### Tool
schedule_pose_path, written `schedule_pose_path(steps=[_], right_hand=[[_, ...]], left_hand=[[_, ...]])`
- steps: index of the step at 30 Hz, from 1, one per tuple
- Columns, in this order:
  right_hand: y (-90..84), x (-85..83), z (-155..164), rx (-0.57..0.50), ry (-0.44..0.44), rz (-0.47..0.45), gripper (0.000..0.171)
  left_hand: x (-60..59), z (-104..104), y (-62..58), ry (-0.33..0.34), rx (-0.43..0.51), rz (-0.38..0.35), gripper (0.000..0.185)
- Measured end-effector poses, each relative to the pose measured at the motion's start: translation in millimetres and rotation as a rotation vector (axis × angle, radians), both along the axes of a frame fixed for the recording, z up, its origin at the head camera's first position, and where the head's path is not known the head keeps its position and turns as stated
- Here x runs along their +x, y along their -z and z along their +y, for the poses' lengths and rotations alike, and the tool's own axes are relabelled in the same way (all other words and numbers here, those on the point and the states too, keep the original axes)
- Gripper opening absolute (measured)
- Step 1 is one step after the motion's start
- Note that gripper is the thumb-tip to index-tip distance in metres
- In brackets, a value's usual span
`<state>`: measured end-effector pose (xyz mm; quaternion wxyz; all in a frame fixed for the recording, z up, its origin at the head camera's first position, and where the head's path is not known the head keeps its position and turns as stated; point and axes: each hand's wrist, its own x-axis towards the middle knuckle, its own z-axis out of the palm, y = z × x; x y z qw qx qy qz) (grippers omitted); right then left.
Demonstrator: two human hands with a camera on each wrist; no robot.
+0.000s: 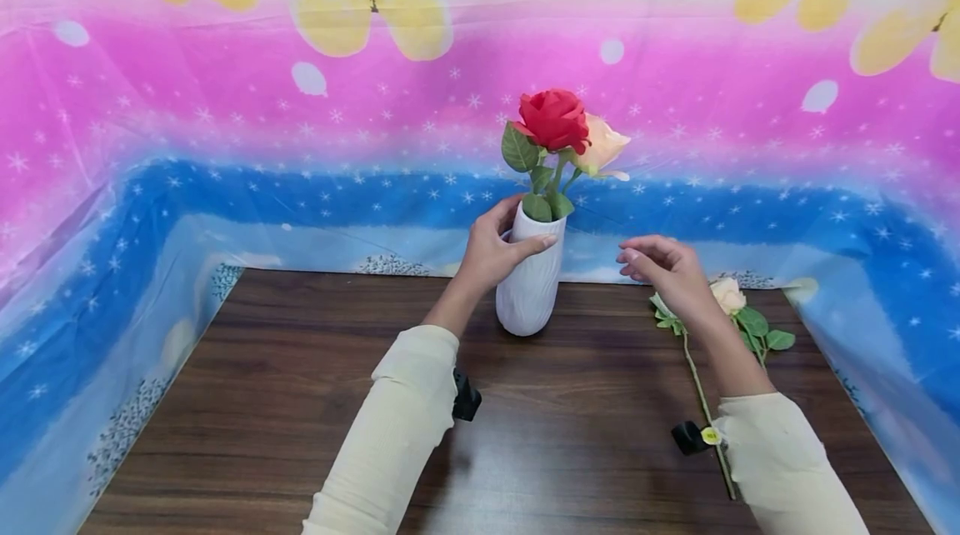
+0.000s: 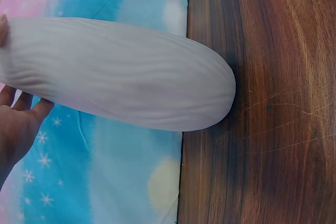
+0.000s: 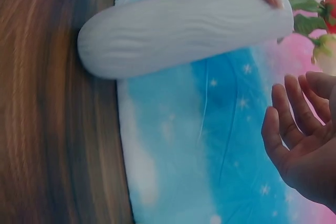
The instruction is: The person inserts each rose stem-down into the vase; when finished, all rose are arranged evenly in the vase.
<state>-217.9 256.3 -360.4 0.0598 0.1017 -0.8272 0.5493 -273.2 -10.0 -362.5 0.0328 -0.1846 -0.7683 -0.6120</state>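
A white ribbed vase point(image 1: 528, 285) stands near the back edge of the table, holding a red rose point(image 1: 555, 120) and a peach rose point(image 1: 602, 147) with green leaves. My left hand point(image 1: 495, 245) grips the vase near its rim, the thumb lying across the front. In the left wrist view the vase point(image 2: 126, 74) fills the middle, with fingertips along its upper part. To the right of the vase my right hand point(image 1: 671, 272) is raised and holds nothing. Its fingers bend loosely in the right wrist view, apart from the vase point(image 3: 184, 32).
On the right side of the dark wooden table point(image 1: 300, 402) lies a pale rose point(image 1: 727, 296) with leaves. Beside it a long stem point(image 1: 701, 389) runs toward the front, its flower partly hidden by the right hand. A patterned cloth point(image 1: 375, 127) hangs behind the table.
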Motion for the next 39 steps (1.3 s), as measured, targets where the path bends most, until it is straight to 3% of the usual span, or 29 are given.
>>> schedule_pose_path(steps=[7, 14, 21, 27, 32, 36, 39], right_hand=[[17.7, 12.6, 30, -0.022, 0.013, -0.014, 0.013], [35.3, 20.3, 64, -0.085, 0.043, -0.013, 0.016], [54.1, 22.0, 92, -0.228, 0.076, -0.1, 0.019], [75.0, 22.8, 110, -0.337, 0.187, -0.221, 0.03], [94.8, 22.4, 122, -0.246, 0.288, -0.365, 0.028], [110.0, 23.0, 129, -0.146, 0.294, -0.477, 0.016], [119.8, 23.1, 133, -0.104, 0.285, -0.532, 0.02]], left_hand=[[-0.1, 1, -0.1, 0.004, -0.002, 0.005, 0.075], [-1.1, 0, 0.5, 0.0, 0.001, 0.005, 0.074], [-0.8, 0, 0.4, -0.006, -0.002, -0.002, 0.075], [0.0, 0, 0.4, -0.003, 0.001, -0.012, 0.074], [-0.4, 0, 0.6, -0.005, 0.0, -0.02, 0.074], [-0.6, 0, 0.5, -0.005, 0.003, -0.019, 0.074], [-0.7, 0, 0.7, -0.001, 0.005, -0.016, 0.075]])
